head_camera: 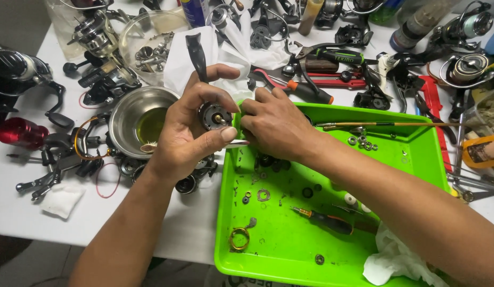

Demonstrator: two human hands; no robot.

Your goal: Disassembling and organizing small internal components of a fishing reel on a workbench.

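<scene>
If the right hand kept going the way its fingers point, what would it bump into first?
The right hand points leftward, so it would likely meet the dark reel body held in the left hand straight away. Its fingertips already look to be touching it, though depth is hard to judge.
</scene>
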